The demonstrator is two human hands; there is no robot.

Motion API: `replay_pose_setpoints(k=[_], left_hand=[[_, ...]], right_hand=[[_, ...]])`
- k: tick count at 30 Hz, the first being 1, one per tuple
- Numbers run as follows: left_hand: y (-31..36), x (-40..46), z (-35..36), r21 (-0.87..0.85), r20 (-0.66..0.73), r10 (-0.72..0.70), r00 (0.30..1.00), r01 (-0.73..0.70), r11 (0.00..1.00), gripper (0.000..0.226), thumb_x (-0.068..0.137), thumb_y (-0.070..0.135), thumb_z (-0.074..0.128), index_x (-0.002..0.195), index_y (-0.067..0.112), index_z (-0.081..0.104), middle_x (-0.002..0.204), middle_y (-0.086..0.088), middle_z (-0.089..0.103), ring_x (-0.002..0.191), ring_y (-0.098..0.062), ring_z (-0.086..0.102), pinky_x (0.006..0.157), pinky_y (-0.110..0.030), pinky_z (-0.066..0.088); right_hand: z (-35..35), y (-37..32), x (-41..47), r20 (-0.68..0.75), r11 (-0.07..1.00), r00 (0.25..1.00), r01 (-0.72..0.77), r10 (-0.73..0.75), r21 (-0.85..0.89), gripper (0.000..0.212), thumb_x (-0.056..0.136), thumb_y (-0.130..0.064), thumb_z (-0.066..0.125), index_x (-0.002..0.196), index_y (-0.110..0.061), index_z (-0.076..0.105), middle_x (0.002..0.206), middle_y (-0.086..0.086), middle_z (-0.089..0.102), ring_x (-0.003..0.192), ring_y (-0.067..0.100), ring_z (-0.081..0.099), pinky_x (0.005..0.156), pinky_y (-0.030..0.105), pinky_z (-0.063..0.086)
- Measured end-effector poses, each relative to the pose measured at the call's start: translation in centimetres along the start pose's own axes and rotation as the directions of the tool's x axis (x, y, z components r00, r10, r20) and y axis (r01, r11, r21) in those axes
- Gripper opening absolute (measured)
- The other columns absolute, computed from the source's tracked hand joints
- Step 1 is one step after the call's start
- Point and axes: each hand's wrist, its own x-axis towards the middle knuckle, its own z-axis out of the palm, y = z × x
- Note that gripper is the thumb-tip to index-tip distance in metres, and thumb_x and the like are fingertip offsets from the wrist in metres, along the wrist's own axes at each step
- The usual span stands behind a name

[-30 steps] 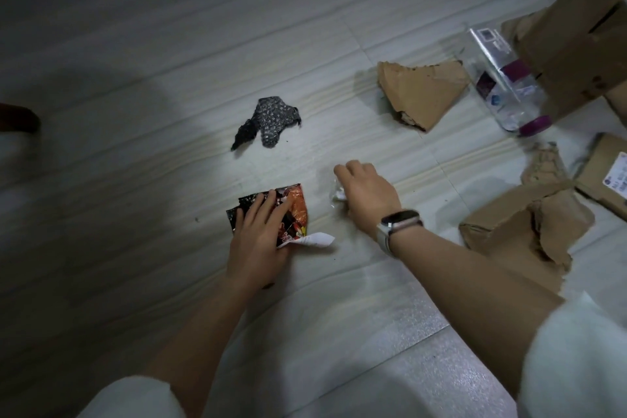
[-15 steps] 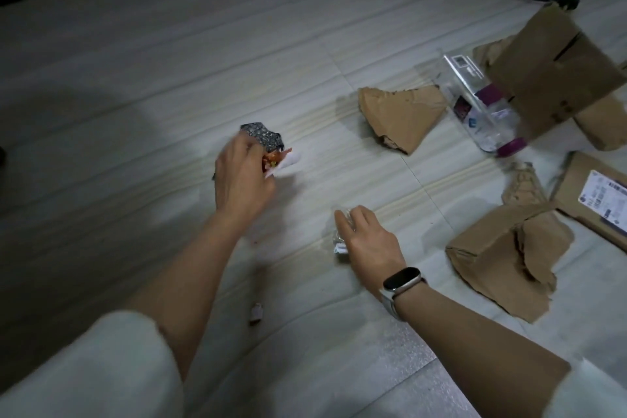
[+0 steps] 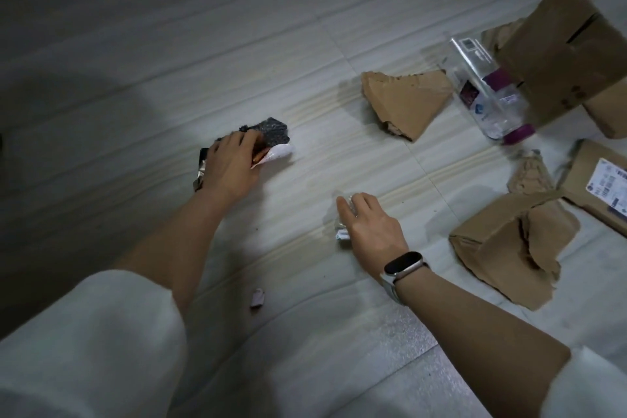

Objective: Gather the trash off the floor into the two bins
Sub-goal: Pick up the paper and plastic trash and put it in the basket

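Head view, gathering step. Left hand [image 3: 234, 164], centre left of the frame, is gripping a snack wrapper [image 3: 276, 153] and reaching onto a dark scrap [image 3: 273, 131] just above it. Right hand [image 3: 368, 226], centre, is curling its fingers over a small clear crumple [image 3: 341, 231] on the floor [image 3: 135, 44].

Next move, as judged: both hands lifting their loads clear and carrying them to the bins (none in view).

Around: torn cardboard pieces [image 3: 407, 102] in the upper centre and right, a clear plastic pack [image 3: 485, 95] upper right, a labelled parcel [image 3: 597, 187] at the right edge, a tiny scrap [image 3: 257, 298] lower centre. Nothing is blocking either hand.
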Motion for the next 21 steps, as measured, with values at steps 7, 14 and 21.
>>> replay_pose_setpoints(k=[7, 14, 21], left_hand=[[1.2, -1.7, -1.6, 0.100, 0.133, -0.056, 0.990, 0.043, 0.994, 0.034, 0.088, 0.017, 0.051, 0.122, 0.014, 0.056, 0.104, -0.018, 0.055, 0.100, -0.037, 0.056, 0.079, -0.040, 0.041], [2.6, -16.8, -1.1, -0.127, -0.146, -0.168, 0.975, 0.150, 0.981, 0.025, 0.072, 0.014, 0.053, 0.088, 0.002, 0.068, 0.114, -0.022, 0.057, 0.101, -0.042, 0.051, 0.095, -0.030, 0.028], [4.8, -22.9, 2.5, -0.048, 0.067, -0.031, 0.997, 0.034, 0.998, 0.036, 0.058, 0.001, 0.060, 0.094, 0.003, 0.063, 0.121, -0.020, 0.060, 0.107, -0.043, 0.056, 0.085, -0.043, 0.048]], right_hand=[[-0.7, -0.3, 0.0, 0.147, 0.999, 0.988, -0.047, 0.044, 0.018, 0.048, 0.091, -0.005, 0.040, 0.138, -0.010, 0.030, 0.136, 0.010, 0.035, 0.129, 0.026, 0.029, 0.075, 0.033, 0.044], [-1.0, -1.0, -0.5, 0.158, 0.994, 0.984, -0.092, 0.082, 0.056, 0.041, 0.091, -0.006, 0.040, 0.131, -0.006, 0.037, 0.130, 0.014, 0.038, 0.126, 0.028, 0.032, 0.072, 0.037, 0.039], [-0.2, -1.8, -4.0, 0.168, 0.994, 0.982, -0.093, 0.083, 0.050, 0.045, 0.090, -0.004, 0.043, 0.134, -0.006, 0.034, 0.132, 0.014, 0.037, 0.130, 0.028, 0.028, 0.072, 0.037, 0.042]])
